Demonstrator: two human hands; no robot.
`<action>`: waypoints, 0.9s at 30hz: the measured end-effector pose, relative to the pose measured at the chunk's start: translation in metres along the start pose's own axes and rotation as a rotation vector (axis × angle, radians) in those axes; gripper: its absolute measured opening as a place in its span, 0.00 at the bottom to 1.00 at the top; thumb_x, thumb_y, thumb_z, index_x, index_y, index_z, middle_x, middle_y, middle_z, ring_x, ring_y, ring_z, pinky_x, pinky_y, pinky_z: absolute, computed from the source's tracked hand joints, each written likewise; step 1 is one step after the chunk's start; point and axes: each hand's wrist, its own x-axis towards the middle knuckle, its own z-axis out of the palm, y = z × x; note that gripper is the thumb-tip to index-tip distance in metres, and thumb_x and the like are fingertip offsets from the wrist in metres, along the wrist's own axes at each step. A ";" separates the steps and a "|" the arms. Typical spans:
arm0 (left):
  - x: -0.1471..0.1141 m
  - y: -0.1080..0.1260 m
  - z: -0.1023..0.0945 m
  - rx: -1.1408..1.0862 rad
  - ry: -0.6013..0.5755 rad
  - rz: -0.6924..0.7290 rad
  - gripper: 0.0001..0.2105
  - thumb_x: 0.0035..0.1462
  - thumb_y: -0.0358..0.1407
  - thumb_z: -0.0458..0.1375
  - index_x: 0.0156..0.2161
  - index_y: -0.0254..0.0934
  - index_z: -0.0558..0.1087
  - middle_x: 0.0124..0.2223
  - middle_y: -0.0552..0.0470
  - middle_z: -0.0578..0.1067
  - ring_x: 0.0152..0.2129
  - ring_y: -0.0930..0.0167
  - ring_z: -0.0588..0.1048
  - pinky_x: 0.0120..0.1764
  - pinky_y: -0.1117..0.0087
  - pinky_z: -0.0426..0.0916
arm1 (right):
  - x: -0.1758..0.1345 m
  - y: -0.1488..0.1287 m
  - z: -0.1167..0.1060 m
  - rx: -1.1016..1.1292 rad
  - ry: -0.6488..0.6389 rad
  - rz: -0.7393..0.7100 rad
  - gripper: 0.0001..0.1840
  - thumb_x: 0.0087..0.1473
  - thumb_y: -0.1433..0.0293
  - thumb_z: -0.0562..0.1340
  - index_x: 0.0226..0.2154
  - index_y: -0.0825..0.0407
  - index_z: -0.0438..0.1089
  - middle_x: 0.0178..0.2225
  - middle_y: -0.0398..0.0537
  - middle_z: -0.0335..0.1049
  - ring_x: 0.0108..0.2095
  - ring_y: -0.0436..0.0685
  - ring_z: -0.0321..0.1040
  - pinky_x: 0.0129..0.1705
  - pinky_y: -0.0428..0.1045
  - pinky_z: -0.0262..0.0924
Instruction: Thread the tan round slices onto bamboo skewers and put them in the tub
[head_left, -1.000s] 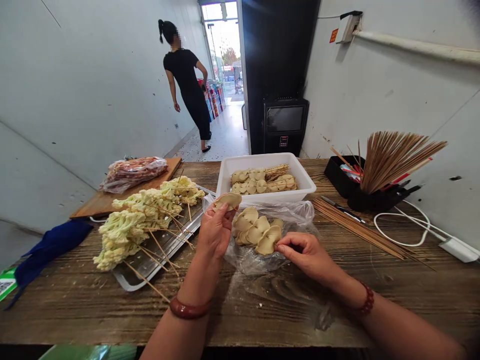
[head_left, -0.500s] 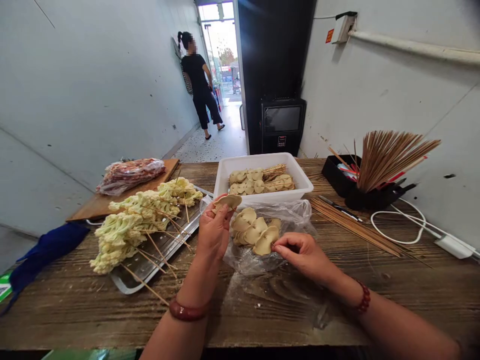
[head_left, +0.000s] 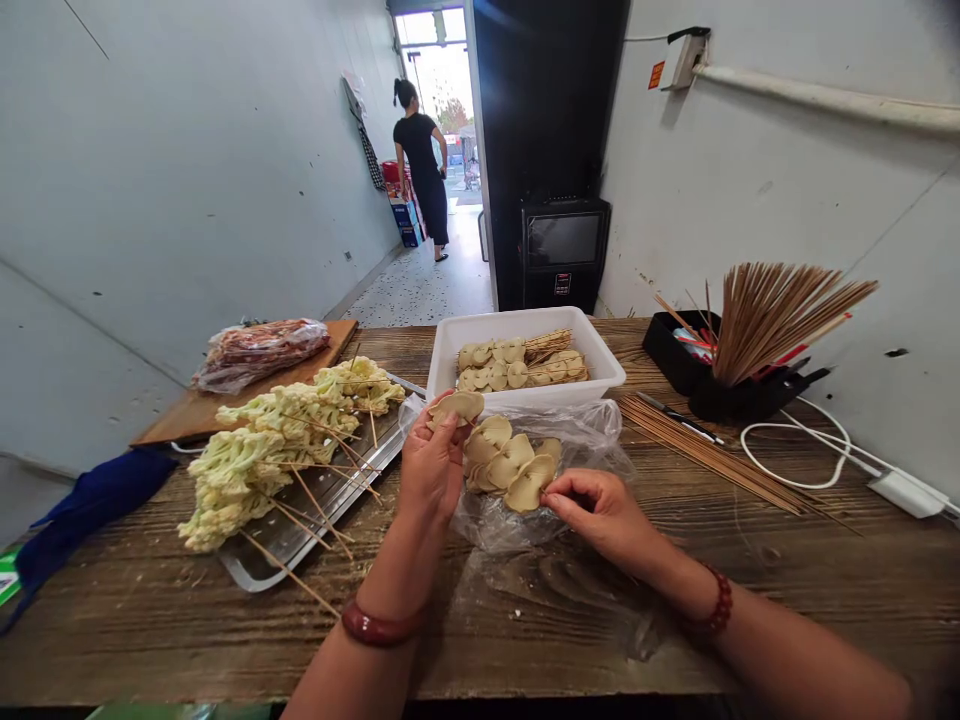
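Note:
My left hand (head_left: 433, 465) is closed around round, thin beige slices (head_left: 457, 405), held up near the front left corner of the white tub. Thumb and fingers of my right hand (head_left: 600, 505) pinch what looks like the thin brown end of a bamboo skewer (head_left: 545, 491). It sits at the edge of a cupped beige slice (head_left: 531, 482). More such slices (head_left: 510, 460) lie overlapped between my hands, above a clear plastic bag (head_left: 487, 530). How far the skewer runs through them is hidden.
Behind the bag, a white tub (head_left: 525, 393) holds skewered slices. Skewered cauliflower (head_left: 262, 440) fills a metal tray (head_left: 292, 560) at left, near bagged meat (head_left: 262, 350) on a board (head_left: 169, 420). Loose skewers (head_left: 705, 450) and a black holder (head_left: 671, 350) stand right. A person (head_left: 421, 165) is by the doorway.
The person in the background has turned and moved toward the doorway. My hands stay almost in place, with the held slices tilted slightly more toward me.

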 end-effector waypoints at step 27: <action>-0.001 0.001 -0.003 -0.048 -0.010 -0.107 0.16 0.44 0.29 0.69 0.40 0.36 0.74 0.36 0.49 0.81 0.30 0.68 0.79 0.38 0.68 0.72 | -0.002 0.006 0.003 -0.164 0.046 -0.167 0.12 0.58 0.68 0.59 0.26 0.53 0.72 0.24 0.46 0.72 0.26 0.53 0.67 0.30 0.47 0.59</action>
